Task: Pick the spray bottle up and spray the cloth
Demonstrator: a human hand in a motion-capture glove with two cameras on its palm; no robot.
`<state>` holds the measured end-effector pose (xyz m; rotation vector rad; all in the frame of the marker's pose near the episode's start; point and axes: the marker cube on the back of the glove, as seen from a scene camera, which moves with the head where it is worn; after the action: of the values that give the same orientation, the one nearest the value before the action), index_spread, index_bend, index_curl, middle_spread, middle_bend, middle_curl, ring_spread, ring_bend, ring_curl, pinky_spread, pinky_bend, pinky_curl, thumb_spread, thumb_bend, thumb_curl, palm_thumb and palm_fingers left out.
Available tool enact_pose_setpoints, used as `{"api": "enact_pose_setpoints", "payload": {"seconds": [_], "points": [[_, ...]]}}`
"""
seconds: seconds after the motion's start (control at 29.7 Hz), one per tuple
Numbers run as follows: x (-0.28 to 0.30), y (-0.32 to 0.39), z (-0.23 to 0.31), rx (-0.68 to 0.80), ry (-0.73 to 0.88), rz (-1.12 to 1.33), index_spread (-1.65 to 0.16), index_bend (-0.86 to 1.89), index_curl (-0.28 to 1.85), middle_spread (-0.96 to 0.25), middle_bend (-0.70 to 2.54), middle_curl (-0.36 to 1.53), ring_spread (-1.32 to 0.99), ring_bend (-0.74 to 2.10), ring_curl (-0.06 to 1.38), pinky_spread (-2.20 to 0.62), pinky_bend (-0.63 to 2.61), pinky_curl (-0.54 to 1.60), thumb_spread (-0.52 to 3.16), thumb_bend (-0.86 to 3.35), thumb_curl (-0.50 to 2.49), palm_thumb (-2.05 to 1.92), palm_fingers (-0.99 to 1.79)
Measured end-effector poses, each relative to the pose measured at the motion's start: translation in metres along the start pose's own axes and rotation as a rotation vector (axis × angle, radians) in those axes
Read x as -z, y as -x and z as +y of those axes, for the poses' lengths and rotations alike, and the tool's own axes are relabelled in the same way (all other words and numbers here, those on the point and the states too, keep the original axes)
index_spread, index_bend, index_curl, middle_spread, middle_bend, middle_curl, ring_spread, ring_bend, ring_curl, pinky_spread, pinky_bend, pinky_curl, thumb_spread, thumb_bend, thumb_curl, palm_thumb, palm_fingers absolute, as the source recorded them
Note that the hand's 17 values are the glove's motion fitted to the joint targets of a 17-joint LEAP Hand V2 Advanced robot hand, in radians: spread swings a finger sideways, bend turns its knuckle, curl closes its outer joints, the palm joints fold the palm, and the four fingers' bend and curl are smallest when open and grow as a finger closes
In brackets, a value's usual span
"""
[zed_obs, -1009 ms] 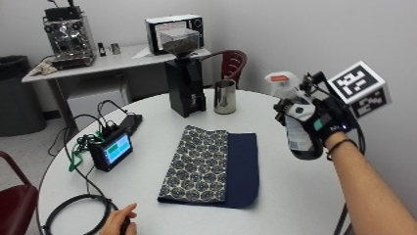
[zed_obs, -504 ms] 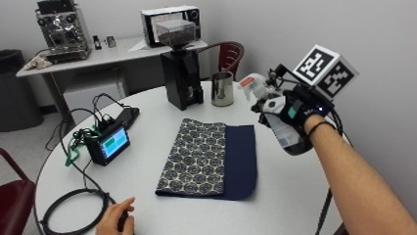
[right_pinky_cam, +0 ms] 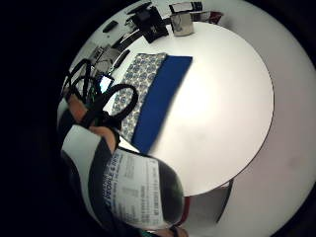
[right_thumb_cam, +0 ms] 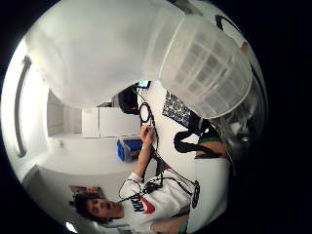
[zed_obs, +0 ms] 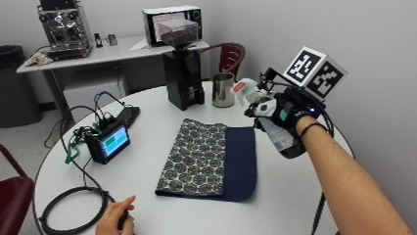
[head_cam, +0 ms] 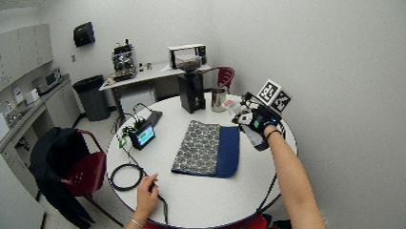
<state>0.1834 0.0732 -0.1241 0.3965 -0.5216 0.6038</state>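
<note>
My gloved right hand point(zed_obs: 290, 113) grips a spray bottle point(zed_obs: 281, 138) in the air over the right side of the round white table point(zed_obs: 293, 196). The bottle's white spray head point(zed_obs: 246, 92) has a red tip and points left, over the cloth. The folded cloth point(zed_obs: 203, 155), patterned on top with a navy side, lies flat at the table's middle. In the little finger side palm view the bottle's label point(right_pinky_cam: 132, 190) is close, with the cloth point(right_pinky_cam: 153, 94) beyond it. The spray head point(right_thumb_cam: 117, 53) fills the thumb side palm view. The wide outside view shows the hand point(head_cam: 261, 120) right of the cloth point(head_cam: 209, 148).
A black grinder point(zed_obs: 182, 81) and a metal cup point(zed_obs: 222, 90) stand behind the cloth. A small screen device point(zed_obs: 109, 142) with cables point(zed_obs: 68, 215) sits at the left. The bare left hand point(zed_obs: 116, 221) rests at the front edge.
The hand has carried the bottle a little left and lower, nearer the cloth's navy edge, and the bottle is tilted more. The outside camera has shifted too. The cloth has not moved.
</note>
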Motion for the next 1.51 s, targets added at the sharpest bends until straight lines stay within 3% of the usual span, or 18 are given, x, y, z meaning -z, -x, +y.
{"api": "enact_pose_setpoints", "payload": {"seconds": [0.27,0.54,0.81,1.11,1.51], "points": [[-0.052,-0.039,0.000,-0.071,0.097,0.027,-0.18,0.13,0.34,-0.07,0.50,0.46,-0.09,0.68,0.42,-0.06,0.38,0.37,0.83,-0.02,0.56,0.96,1.24],[-0.012,-0.009,0.005,-0.026,0.033,-0.002,-0.18,0.13,0.35,-0.07,0.50,0.46,-0.09,0.68,0.42,-0.06,0.38,0.37,0.83,-0.02,0.58,0.95,1.24],[-0.068,-0.061,0.019,-0.111,0.104,-0.017,-0.18,0.13,0.35,-0.07,0.50,0.47,-0.09,0.69,0.42,-0.06,0.38,0.37,0.83,-0.02,0.59,0.95,1.24],[-0.076,0.018,0.027,0.143,-0.090,-0.400,-0.19,0.15,0.36,-0.06,0.49,0.46,-0.08,0.65,0.41,-0.04,0.37,0.37,0.88,-0.03,0.58,0.91,1.19],[-0.211,0.079,0.005,0.235,-0.024,-0.715,-0.23,0.17,0.39,-0.09,0.41,0.44,-0.10,0.50,0.38,0.01,0.23,0.34,1.03,-0.02,0.50,0.84,1.11]]}}
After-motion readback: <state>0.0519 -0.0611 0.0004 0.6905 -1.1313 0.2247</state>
